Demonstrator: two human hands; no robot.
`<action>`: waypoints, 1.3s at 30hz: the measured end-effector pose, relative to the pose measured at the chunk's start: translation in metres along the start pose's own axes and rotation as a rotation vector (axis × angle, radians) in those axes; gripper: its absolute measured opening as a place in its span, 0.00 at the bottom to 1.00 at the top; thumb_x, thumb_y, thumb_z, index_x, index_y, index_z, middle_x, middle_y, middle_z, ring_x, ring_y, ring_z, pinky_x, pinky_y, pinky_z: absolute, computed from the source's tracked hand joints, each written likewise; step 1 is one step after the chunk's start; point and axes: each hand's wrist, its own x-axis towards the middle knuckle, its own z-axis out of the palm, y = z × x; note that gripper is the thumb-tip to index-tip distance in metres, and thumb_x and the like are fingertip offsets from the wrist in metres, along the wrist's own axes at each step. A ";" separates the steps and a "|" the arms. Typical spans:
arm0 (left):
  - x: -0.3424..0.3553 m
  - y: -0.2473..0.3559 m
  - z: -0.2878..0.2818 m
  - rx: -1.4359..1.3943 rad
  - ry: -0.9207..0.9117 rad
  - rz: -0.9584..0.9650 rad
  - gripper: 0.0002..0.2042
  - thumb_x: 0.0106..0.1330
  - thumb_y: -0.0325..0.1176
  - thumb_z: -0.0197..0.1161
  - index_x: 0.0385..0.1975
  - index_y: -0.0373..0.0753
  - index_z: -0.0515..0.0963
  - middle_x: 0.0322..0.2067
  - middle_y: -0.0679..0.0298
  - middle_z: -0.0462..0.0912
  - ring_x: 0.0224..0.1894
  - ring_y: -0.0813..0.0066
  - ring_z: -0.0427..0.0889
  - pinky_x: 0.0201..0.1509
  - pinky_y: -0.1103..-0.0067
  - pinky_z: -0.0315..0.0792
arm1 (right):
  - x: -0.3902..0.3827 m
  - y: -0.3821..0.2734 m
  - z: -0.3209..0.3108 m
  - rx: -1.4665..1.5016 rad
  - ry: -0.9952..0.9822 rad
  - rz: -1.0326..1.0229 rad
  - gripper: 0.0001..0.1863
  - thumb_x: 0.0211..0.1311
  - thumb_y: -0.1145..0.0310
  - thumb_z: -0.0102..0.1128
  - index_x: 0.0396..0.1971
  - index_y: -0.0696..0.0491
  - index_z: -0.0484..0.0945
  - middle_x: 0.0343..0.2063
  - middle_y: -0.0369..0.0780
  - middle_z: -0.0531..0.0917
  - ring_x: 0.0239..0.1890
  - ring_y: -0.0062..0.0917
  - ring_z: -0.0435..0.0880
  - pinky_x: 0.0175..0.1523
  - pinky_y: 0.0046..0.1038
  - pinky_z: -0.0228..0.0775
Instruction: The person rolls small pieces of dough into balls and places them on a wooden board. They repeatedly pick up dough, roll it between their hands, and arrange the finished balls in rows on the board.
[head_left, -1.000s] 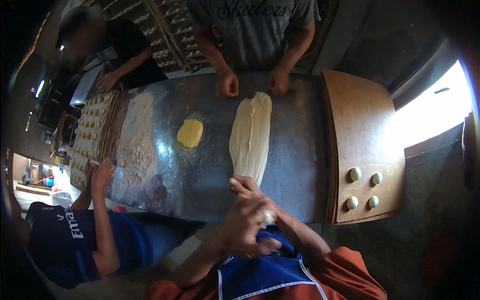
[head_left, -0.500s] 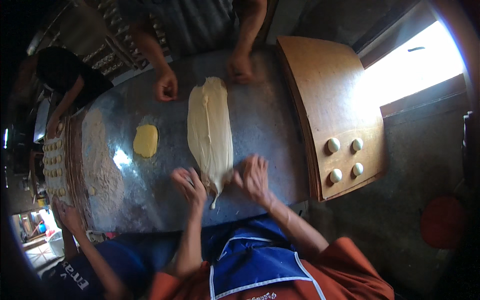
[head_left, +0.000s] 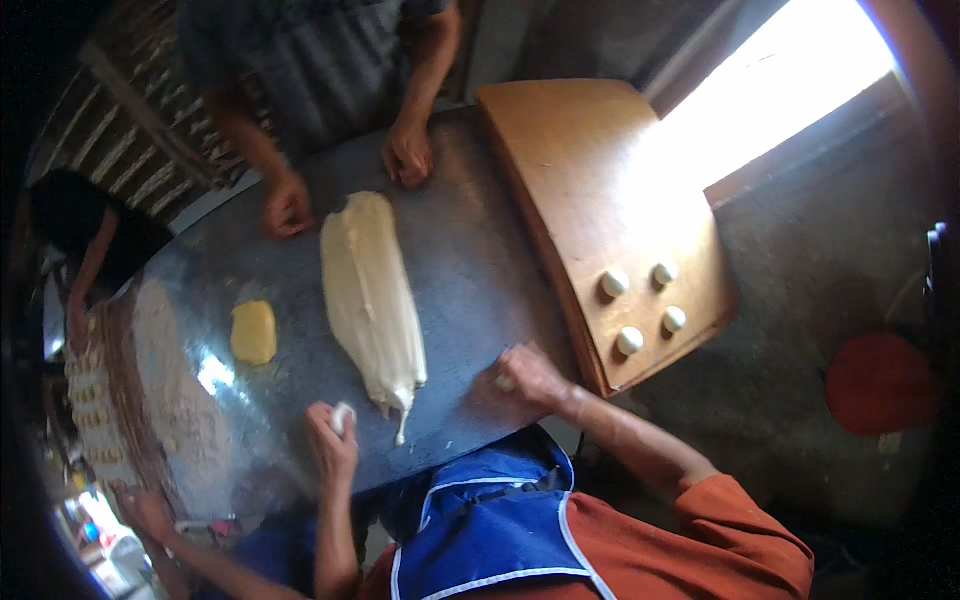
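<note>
On the tabletop (head_left: 470,290), our long dough sheet (head_left: 368,290) stretches away; left of its near end our left hand (head_left: 328,432) has its grip round a white lump (head_left: 343,418); our blurred right hand's (head_left: 535,380) grip we can't tell; rightward, pale balls (head_left: 615,283) dot a board (head_left: 590,170).

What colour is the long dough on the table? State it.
The long dough is pale cream, clearest in the head view.

What a table (head_left: 480,270) — dark, metallic-looking, dull for the most part, glossy where light strikes! Across it the long dough sheet (head_left: 372,290) shows smooth, satiny, softly ridged; the yellow slab (head_left: 254,333) looks smooth and waxy, the pale powder (head_left: 180,385) loose, matt. The wooden board (head_left: 575,160) gleams smooth — and here's a slightly shiny blue apron (head_left: 500,535) against matt orange cloth (head_left: 745,530)!
</note>
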 end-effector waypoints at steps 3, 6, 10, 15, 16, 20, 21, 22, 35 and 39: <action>0.075 0.038 0.004 -0.140 0.241 -0.439 0.14 0.67 0.28 0.68 0.41 0.33 0.67 0.37 0.51 0.72 0.41 0.53 0.75 0.49 0.63 0.71 | 0.093 -0.041 -0.024 -0.193 0.196 0.244 0.20 0.60 0.63 0.70 0.43 0.57 0.71 0.36 0.47 0.75 0.40 0.44 0.74 0.46 0.49 0.65; 0.032 0.054 0.041 -0.055 0.257 -0.149 0.11 0.66 0.24 0.66 0.40 0.34 0.67 0.37 0.51 0.73 0.41 0.50 0.75 0.50 0.62 0.71 | 0.073 -0.074 0.040 -0.067 0.272 0.210 0.18 0.59 0.62 0.69 0.39 0.56 0.70 0.34 0.48 0.75 0.39 0.45 0.74 0.46 0.48 0.65; 0.007 0.023 0.001 0.014 0.063 -0.059 0.13 0.65 0.25 0.68 0.39 0.36 0.67 0.36 0.53 0.73 0.40 0.50 0.74 0.48 0.59 0.69 | 0.012 -0.003 0.005 -0.221 0.105 0.122 0.20 0.58 0.60 0.70 0.40 0.56 0.71 0.35 0.50 0.76 0.38 0.47 0.76 0.46 0.50 0.64; 0.032 0.055 0.045 0.010 0.323 -0.223 0.13 0.66 0.27 0.69 0.39 0.36 0.68 0.36 0.52 0.73 0.40 0.50 0.75 0.47 0.59 0.70 | 0.080 -0.071 0.033 -0.144 0.280 0.227 0.27 0.50 0.65 0.76 0.43 0.61 0.70 0.36 0.51 0.74 0.41 0.49 0.75 0.45 0.50 0.67; 0.017 0.052 0.041 -0.005 0.252 -0.097 0.13 0.66 0.27 0.68 0.39 0.36 0.68 0.36 0.52 0.73 0.40 0.50 0.75 0.47 0.60 0.70 | 0.054 -0.076 0.047 -0.064 0.204 0.281 0.29 0.47 0.68 0.77 0.45 0.63 0.70 0.37 0.52 0.75 0.41 0.51 0.76 0.46 0.50 0.70; 0.002 0.018 0.001 0.024 0.117 -0.077 0.12 0.66 0.26 0.67 0.39 0.36 0.67 0.36 0.51 0.73 0.41 0.48 0.75 0.48 0.59 0.70 | 0.045 -0.017 -0.008 -0.379 0.348 0.059 0.19 0.53 0.72 0.71 0.40 0.59 0.71 0.33 0.51 0.73 0.35 0.49 0.74 0.44 0.46 0.68; 0.030 0.025 0.002 0.034 0.174 -0.215 0.13 0.66 0.26 0.67 0.39 0.36 0.67 0.36 0.51 0.73 0.41 0.48 0.76 0.48 0.58 0.69 | 0.079 -0.028 -0.021 -0.328 0.354 0.168 0.19 0.54 0.71 0.71 0.40 0.60 0.71 0.33 0.51 0.73 0.35 0.49 0.74 0.44 0.46 0.68; 0.053 0.031 0.002 0.052 0.235 -0.353 0.13 0.65 0.26 0.67 0.39 0.36 0.67 0.35 0.51 0.72 0.42 0.48 0.76 0.49 0.57 0.69 | 0.101 -0.040 -0.022 -0.271 0.362 0.271 0.19 0.55 0.70 0.71 0.40 0.60 0.71 0.33 0.51 0.73 0.35 0.49 0.74 0.43 0.46 0.69; -0.011 0.021 0.012 -0.013 0.199 -0.146 0.13 0.63 0.24 0.67 0.40 0.38 0.68 0.38 0.52 0.75 0.43 0.50 0.78 0.51 0.59 0.71 | 0.041 -0.069 0.049 -0.037 0.422 0.301 0.18 0.55 0.66 0.70 0.36 0.58 0.71 0.33 0.52 0.72 0.36 0.50 0.73 0.43 0.49 0.67; -0.011 0.003 -0.026 0.139 0.228 -0.264 0.13 0.63 0.23 0.67 0.42 0.35 0.69 0.39 0.50 0.76 0.46 0.49 0.78 0.52 0.59 0.71 | 0.034 -0.018 -0.008 -0.246 0.234 0.466 0.20 0.65 0.62 0.65 0.46 0.62 0.75 0.39 0.55 0.77 0.43 0.51 0.79 0.53 0.48 0.74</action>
